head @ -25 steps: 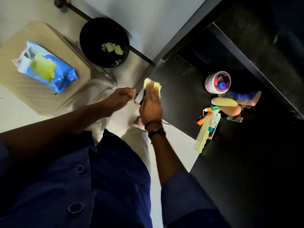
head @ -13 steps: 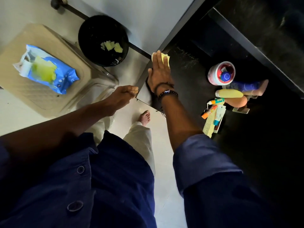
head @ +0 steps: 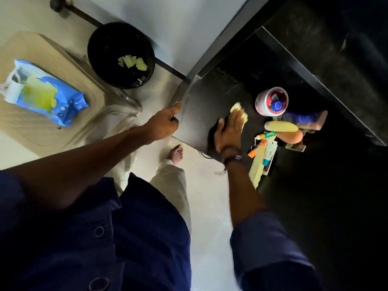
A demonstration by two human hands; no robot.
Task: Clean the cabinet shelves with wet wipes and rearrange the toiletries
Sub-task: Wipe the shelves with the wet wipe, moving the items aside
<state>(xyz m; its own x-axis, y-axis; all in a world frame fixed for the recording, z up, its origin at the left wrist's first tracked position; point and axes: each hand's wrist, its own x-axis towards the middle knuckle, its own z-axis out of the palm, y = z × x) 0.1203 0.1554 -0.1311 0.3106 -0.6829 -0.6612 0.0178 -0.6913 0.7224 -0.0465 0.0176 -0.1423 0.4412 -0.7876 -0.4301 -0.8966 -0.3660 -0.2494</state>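
My right hand [head: 228, 131] lies flat on the dark cabinet shelf [head: 205, 101], pressing a yellow wet wipe [head: 238, 111] under its fingers. My left hand [head: 164, 124] is closed on the shelf's left front corner. Just right of the wipe, toiletries are bunched together: a white and pink round tub [head: 270, 101], a blue bottle [head: 300, 118], a yellow tube [head: 282, 126], an orange rounded item [head: 292, 137], small tubes [head: 260, 143] and a pale yellow comb [head: 257, 171]. The blue wet wipe pack [head: 50, 99] lies open on a beige stool [head: 23, 131] at left.
A black bin [head: 120, 55] holding used yellow wipes stands on the pale floor behind the stool. A second dark shelf [head: 315, 66] runs above at the right. My bare foot [head: 176, 153] and light trousers are below the shelf edge.
My right hand slid the wipe from the shelf's back left corner toward the right, close to the tub. My left hand moved up and took hold of the shelf corner.
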